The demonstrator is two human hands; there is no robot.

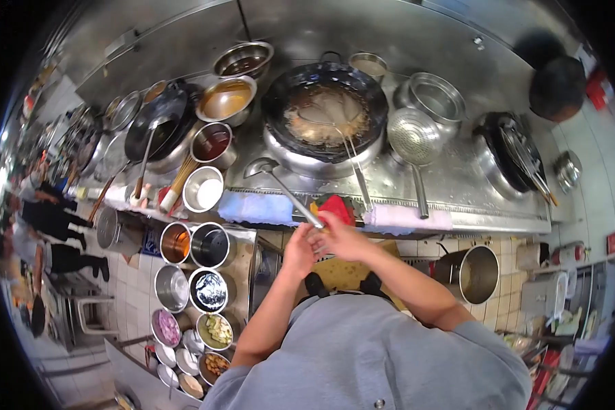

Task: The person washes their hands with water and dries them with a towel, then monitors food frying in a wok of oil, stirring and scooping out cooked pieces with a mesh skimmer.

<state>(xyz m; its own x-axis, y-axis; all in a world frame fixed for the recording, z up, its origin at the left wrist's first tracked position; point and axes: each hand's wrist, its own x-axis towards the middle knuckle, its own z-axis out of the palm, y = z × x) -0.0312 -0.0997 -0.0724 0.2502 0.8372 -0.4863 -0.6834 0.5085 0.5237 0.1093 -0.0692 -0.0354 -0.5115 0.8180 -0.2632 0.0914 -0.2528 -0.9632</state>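
Observation:
A steel ladle [290,191] slants down from the stove's front ledge, its bowl over the steel top and its handle end at my hands. My right hand [342,237] is closed at the handle end, thumb above and fingers pointing left. My left hand [298,251] is close against it, fingers partly spread towards the right hand and partly overlapped by it. Beyond them a large black wok [273,102] holds bubbling, foamy liquid. A wire strainer [338,125] rests in the wok, its handle reaching the ledge. Just behind my hands lies a red cloth [336,208].
Right of the wok are a perforated skimmer [415,137] and a steel pot [434,99]. Bowls of sauce [225,101] stand left of it, beside a second wok [160,126]. Several ingredient containers [215,331] fill the lower left. A deep pot [478,275] is right. Other people [48,212] stand far left.

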